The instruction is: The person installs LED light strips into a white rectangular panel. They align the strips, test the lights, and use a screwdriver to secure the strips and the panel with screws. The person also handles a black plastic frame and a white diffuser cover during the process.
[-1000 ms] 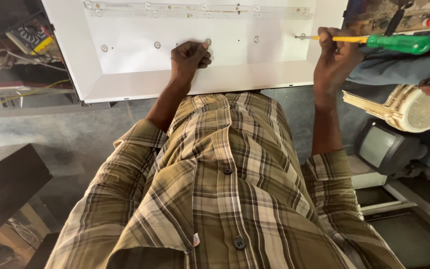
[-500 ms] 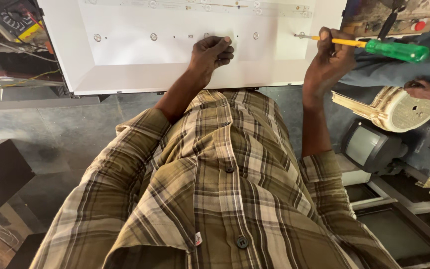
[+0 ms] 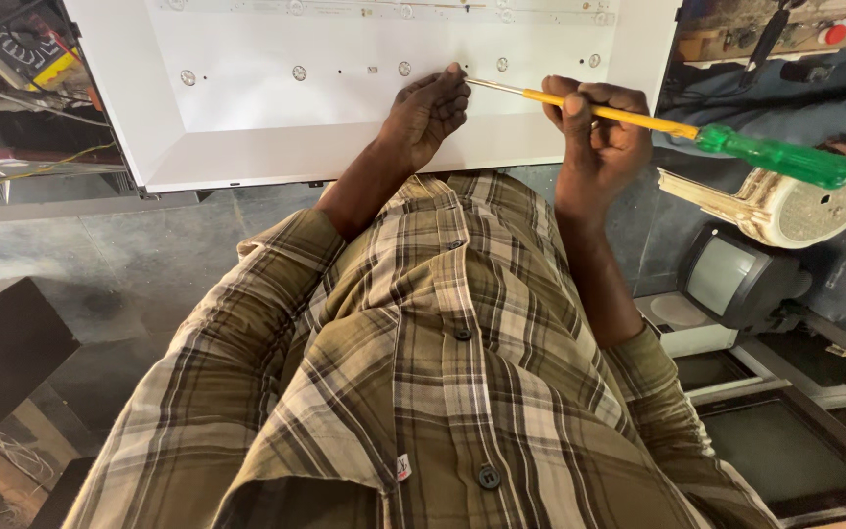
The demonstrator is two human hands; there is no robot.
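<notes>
Right hand [image 3: 594, 132] closed around the yellow shaft of a green-handled screwdriver [image 3: 678, 127], tip aimed at the white panel [image 3: 276, 108]. Left hand [image 3: 428, 108] curled at the tip, maybe pinching a tiny screw to steady it.

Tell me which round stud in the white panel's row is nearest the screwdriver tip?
The stud just left of the left hand, where the screwdriver tip ends; the others on the panel sit farther away.
</notes>
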